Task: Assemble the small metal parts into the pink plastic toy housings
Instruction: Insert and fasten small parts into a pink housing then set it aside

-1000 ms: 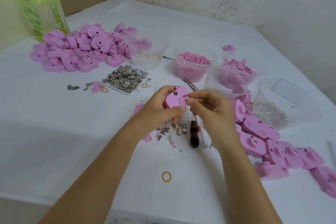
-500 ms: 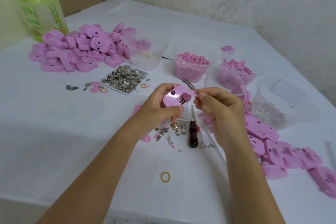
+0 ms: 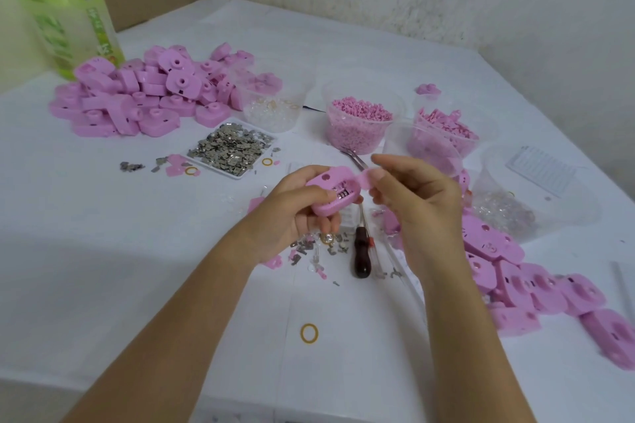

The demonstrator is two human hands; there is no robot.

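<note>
My left hand (image 3: 295, 213) grips a pink toy housing (image 3: 331, 191) above the table's middle; its open compartment faces up and shows metal contacts inside. My right hand (image 3: 412, 196) pinches a small pink cover piece (image 3: 365, 178) just right of the housing, touching its edge. A white tray of small metal parts (image 3: 230, 148) lies behind my left hand. More loose metal parts (image 3: 305, 247) are scattered under my hands. A heap of pink housings (image 3: 147, 93) fills the far left, and a row of housings (image 3: 515, 271) runs along the right.
A dark-handled screwdriver (image 3: 361, 254) lies under my hands, tweezers (image 3: 354, 158) behind them. Clear tubs hold pink pellets (image 3: 359, 124), pink bits (image 3: 446, 130) and clear pieces (image 3: 271, 106). A green bottle (image 3: 68, 21) stands far left. A yellow ring (image 3: 308, 333) lies near the front.
My right hand has drawn back to the right and lifted the small pink cover away from the housing's compartment. My left hand has tilted the housing, showing its contacts.
</note>
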